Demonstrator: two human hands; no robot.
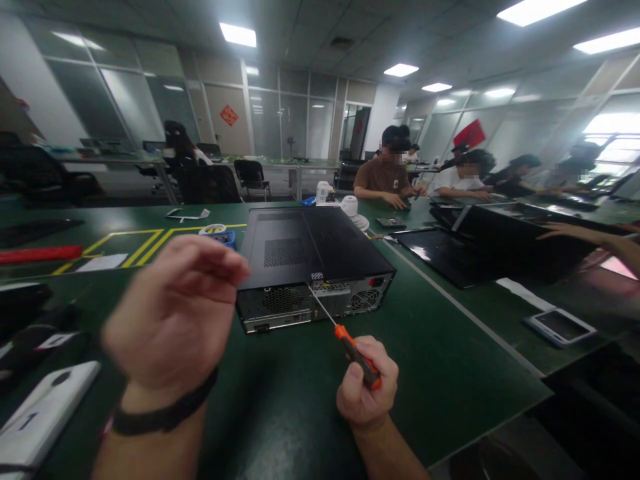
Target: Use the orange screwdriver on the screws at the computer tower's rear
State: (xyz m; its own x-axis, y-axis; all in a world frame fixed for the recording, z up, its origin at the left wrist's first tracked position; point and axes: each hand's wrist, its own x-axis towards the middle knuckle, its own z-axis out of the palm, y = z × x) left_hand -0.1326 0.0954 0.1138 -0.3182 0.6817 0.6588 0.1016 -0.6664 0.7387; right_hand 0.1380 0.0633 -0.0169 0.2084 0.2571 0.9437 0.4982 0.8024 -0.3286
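Observation:
On the green table lies a black desktop computer case point(330, 241), its rear panel with fan grilles and ports facing me. My right hand point(369, 385) is closed around the orange-and-black handle of a screwdriver point(345, 339). The thin shaft slants up and left, and its tip meets the upper edge of the rear panel, near the middle. My left hand point(175, 310), blurred, is raised in front of the case's left side. Its fingers are loosely bent and nothing shows in them. A dark band circles the left wrist.
Behind the case are a blue tray point(227, 238) and white containers point(324, 193). A white device point(50, 413) marked 1 lies at the left edge. To the right are a black panel point(450, 257), a grey frame-like device point(560, 327) and another person's hand point(575, 237). Several people sit farther back.

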